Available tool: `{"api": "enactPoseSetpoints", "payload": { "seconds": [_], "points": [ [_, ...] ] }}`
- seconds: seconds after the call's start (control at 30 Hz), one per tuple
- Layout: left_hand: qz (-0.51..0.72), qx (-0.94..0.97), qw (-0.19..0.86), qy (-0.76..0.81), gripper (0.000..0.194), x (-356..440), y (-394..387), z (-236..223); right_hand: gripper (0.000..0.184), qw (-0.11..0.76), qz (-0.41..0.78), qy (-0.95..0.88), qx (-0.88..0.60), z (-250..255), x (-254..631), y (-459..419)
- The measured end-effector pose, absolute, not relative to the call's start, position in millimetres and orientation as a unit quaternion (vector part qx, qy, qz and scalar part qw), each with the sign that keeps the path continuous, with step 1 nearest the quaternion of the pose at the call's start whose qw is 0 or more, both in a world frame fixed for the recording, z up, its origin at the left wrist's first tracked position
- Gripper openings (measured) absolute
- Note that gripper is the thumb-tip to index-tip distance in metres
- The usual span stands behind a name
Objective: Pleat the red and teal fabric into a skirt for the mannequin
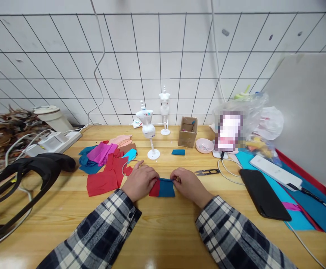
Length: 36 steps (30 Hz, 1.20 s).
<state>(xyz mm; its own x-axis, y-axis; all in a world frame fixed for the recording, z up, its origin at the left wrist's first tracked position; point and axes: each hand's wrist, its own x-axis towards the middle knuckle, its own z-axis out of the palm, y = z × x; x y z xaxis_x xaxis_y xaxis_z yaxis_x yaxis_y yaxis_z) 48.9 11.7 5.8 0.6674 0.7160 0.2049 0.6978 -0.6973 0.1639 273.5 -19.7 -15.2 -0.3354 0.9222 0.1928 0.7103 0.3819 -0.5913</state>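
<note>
Together, the left hand and right hand pinch the far edge of a red-and-blue cloth, stretched between them over the table. Snips lie just beside the right hand; red scraps lie near the left. Beyond stand two dress forms, a box and a bowl.

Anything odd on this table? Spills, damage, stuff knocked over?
Behind the front mannequin, a white object appears to lie on its side, while the mannequin itself stands upright. The cloth scraps at left are in a loose heap. No spill shows; the red-and-blue cloth has no visible damage.
</note>
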Motion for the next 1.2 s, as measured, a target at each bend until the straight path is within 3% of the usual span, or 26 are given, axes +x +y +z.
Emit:
{"api": "enactPoseSetpoints", "payload": {
  "seconds": [0.23, 0.43, 0.57, 0.73, 0.9, 1.0, 1.2],
  "points": [
    [0.104, 0.929, -0.031, 0.354, 0.020, 49.0, 5.1, 12.8, 0.026, 0.171, 0.170, -0.837, -0.492, -11.2, 275.0, -24.7],
    [0.085, 0.934, -0.089, 0.336, 0.018, 50.2, 0.1, 14.9, 0.026, 0.227, 0.146, -0.819, -0.507, -7.9, 272.2, -26.9],
    [0.084, 0.933, -0.087, 0.340, 0.019, 50.1, -0.6, 13.1, 0.030, 0.208, 0.138, -0.844, -0.475, -6.4, 271.1, -29.0],
    [0.088, 0.931, -0.052, 0.349, 0.013, 50.5, -0.8, 13.0, 0.026, 0.175, 0.127, -0.837, -0.503, -6.6, 270.8, -28.7],
    [0.110, 0.917, 0.003, 0.384, 0.021, 53.1, 1.4, 11.8, 0.016, 0.209, 0.161, -0.794, -0.548, -7.1, 268.7, -27.4],
    [0.137, 0.900, 0.042, 0.411, 0.020, 54.5, 2.7, 7.5, 0.022, 0.207, 0.155, -0.793, -0.552, -7.8, 268.2, -27.5],
    [0.169, 0.877, 0.107, 0.437, 0.036, 52.8, 4.6, -5.5, 0.011, 0.197, 0.152, -0.809, -0.533, -8.4, 269.5, -26.8]
  ]
}}
